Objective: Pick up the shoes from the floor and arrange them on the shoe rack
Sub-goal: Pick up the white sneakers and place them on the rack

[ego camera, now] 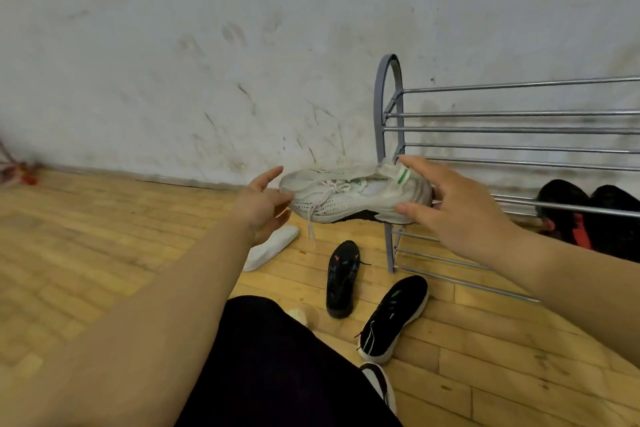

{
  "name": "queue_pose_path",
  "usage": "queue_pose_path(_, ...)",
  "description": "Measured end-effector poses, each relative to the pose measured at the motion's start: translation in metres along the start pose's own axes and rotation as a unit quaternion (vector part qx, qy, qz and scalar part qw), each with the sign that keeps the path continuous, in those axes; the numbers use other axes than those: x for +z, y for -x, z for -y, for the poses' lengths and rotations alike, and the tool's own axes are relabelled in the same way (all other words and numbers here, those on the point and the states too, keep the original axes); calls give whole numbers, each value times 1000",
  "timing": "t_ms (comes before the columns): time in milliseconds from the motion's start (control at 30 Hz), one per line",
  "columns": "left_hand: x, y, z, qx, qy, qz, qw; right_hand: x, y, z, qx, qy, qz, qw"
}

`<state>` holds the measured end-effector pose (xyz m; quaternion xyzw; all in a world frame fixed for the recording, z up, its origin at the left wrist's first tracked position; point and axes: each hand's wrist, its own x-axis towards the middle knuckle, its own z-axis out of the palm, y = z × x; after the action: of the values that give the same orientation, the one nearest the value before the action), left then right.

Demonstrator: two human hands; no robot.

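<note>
A white knit sneaker (349, 196) with a green heel tab hangs in the air at the left end of the grey metal shoe rack (512, 130). My right hand (450, 208) grips its heel. My left hand (258, 204) touches its toe with the fingers spread. On the floor below lie a second white sneaker (273, 248), a black shoe turned sole-up (343, 279) and a black sneaker with a white sole (393, 317). A black-and-red pair (585, 215) sits on a lower tier of the rack at the right.
A scuffed white wall (242, 45) runs behind the rack. The floor is wooden parquet (104, 253). My dark-trousered knee (277, 367) fills the bottom centre, with a dark shoe with a white sole (379, 383) beside it. Something red (20, 173) lies at the far left.
</note>
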<state>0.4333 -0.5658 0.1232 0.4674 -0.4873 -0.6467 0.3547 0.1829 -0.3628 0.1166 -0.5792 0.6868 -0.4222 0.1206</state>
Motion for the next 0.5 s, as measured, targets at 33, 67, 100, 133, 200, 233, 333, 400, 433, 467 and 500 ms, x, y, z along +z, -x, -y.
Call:
queue_pose_path(33, -5, -1, -2, 4, 2, -8, 1000, 6, -4, 3, -2, -6, 4, 1000)
queue_pose_path(67, -10, -2, -3, 7, 12, -19, 1000, 12, -8, 6, -5, -8, 6, 1000)
queue_pose_path(100, -14, -2, -5, 9, 25, -30, 999, 17, -14, 11, -10, -7, 7, 1000)
queue_pose_path(133, -20, -2, -4, 10, 33, -41, 999, 22, -19, 17, -17, -5, 10, 1000)
queue_pose_path(200, -39, -1, 3, 8, 32, -57, 998, 33, -32, 33, -37, 6, 29, 999)
queue_pose_path(233, -51, -1, 11, 4, 33, -63, 997, 39, -39, 43, -48, 18, 49, 997)
queue_pose_path(333, -93, -3, 38, -17, 63, -95, 993, 64, -63, 73, -85, 70, 159, 981)
queue_pose_path(400, -117, -6, 56, -36, 84, -113, 989, 86, -77, 92, -105, 92, 238, 961)
queue_pose_path(433, -127, -8, 66, -45, 95, -118, 987, 98, -82, 99, -112, 106, 270, 951)
queue_pose_path(467, -135, -10, 77, -53, 108, -121, 985, 109, -87, 106, -115, 120, 296, 940)
queue_pose_path(500, -141, -14, 88, -60, 121, -123, 983, 120, -93, 111, -117, 135, 318, 931)
